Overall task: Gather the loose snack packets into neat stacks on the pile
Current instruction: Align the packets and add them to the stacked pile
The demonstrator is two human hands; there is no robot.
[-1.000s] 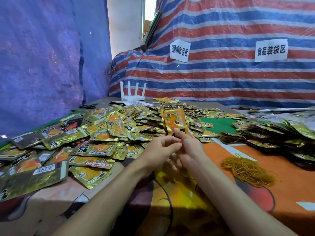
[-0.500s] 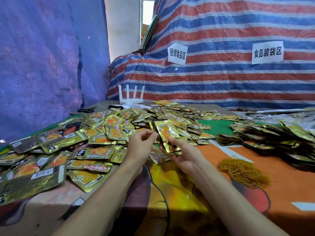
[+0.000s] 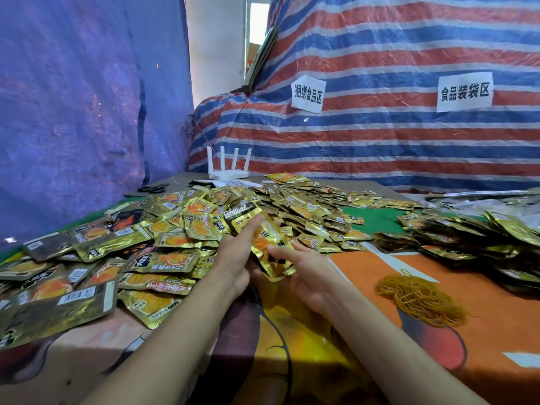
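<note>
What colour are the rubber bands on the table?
Yellow-orange rubber bands, best seen in the head view.

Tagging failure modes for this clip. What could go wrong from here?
1. The small stack is held between the left hand, fingers flat, and the right hand; its glossy packets might fan out or slip.
2. It is right against the loose pile; set down there, it could get lost among the rest.
3. The rubber bands lie off to the right; reaching for them would leave one hand on the stack.
</note>
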